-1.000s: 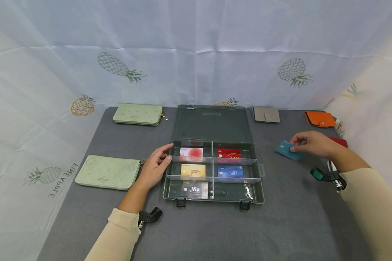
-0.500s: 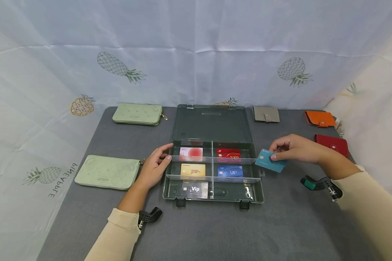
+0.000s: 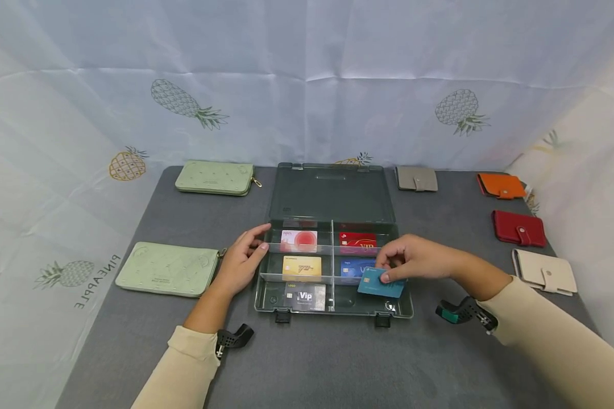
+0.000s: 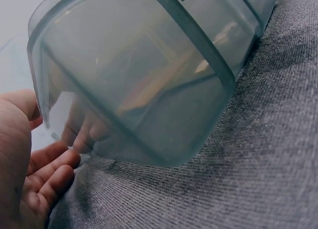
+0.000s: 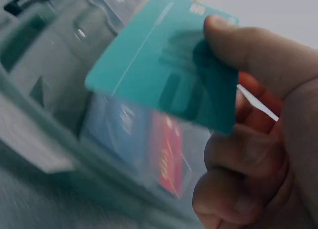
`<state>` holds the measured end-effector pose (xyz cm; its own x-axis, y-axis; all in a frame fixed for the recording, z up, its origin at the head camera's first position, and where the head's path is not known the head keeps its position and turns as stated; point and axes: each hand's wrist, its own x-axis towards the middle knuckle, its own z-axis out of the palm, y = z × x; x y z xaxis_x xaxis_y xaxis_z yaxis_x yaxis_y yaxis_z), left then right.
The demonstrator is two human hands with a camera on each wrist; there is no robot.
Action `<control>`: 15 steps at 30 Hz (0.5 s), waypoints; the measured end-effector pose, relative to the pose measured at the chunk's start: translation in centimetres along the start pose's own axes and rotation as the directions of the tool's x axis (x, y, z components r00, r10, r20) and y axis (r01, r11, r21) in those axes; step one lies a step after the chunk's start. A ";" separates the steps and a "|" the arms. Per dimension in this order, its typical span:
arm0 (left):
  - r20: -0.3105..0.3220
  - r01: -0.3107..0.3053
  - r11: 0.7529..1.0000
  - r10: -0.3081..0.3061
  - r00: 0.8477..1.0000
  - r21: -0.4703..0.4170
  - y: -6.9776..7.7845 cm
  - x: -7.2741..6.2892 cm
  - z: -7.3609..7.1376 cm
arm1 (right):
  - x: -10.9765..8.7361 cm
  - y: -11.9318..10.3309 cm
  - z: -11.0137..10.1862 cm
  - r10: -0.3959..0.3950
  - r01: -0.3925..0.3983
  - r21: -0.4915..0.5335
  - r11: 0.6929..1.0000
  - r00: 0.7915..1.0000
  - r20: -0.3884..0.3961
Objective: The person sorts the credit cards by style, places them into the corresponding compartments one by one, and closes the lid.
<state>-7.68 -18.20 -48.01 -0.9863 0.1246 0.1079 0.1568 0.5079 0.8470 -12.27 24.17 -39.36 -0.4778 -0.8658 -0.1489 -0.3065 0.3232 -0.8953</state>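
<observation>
My right hand (image 3: pixel 414 258) pinches a teal card (image 3: pixel 381 282) between thumb and fingers, over the front right compartment of a dark clear plastic box (image 3: pixel 332 307). The card is tilted in the right wrist view. Inside the box lie a pink card (image 3: pixel 299 241), a red card (image 3: pixel 358 242), a gold card (image 3: pixel 302 267), a partly covered blue card (image 3: pixel 352 268) and a grey card (image 3: pixel 305 297). On the box's left side rests my left hand (image 3: pixel 243 260), its fingers loosely extended. Part of that hand shows through the box wall (image 4: pixel 149 100) in the left wrist view.
The box lid (image 3: pixel 332 193) leans back, open. Two green wallets (image 3: pixel 215 178) lie at left. Toward the right are a grey card holder (image 3: pixel 417 178), an orange one (image 3: pixel 501 186), a red one (image 3: pixel 517 227) and a cream one (image 3: pixel 542 271). A patterned cloth (image 3: pixel 307 125) hangs behind.
My right hand has carried the teal card leftward from beside the box to above its front right compartment. The red and cream card holders are now uncovered. My left hand has stayed put.
</observation>
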 end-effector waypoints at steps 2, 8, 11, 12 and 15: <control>0.001 0.000 1.000 0.000 1.000 0.002 0.0 0.0 0.0 | 0.5 -0.1 0.8 0.005 -0.005 -0.054 0.999 1.000 0.004; -0.007 -0.013 1.000 0.013 1.000 0.001 0.1 0.1 0.1 | 1.2 -1.1 2.5 -0.042 0.029 -0.294 0.955 0.998 -0.037; -0.007 -0.008 1.000 0.008 1.000 0.005 0.1 0.1 0.1 | 1.3 -1.8 3.3 -0.064 0.039 -0.435 0.899 0.997 -0.043; -0.007 -0.004 1.000 0.004 1.000 0.008 0.1 0.1 0.1 | 1.3 -2.0 3.6 -0.064 0.037 -0.475 0.879 0.997 -0.041; -0.012 -0.008 1.000 0.008 1.000 0.012 0.0 0.1 0.1 | 1.4 -2.2 4.7 -0.069 0.035 -0.565 0.824 0.997 -0.039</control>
<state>-7.74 -18.09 -48.01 -0.9856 0.1181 0.1209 0.1649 0.5172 0.8398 -8.43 20.46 -39.54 -0.4871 -0.8706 -0.0700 -0.7348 0.4517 -0.5060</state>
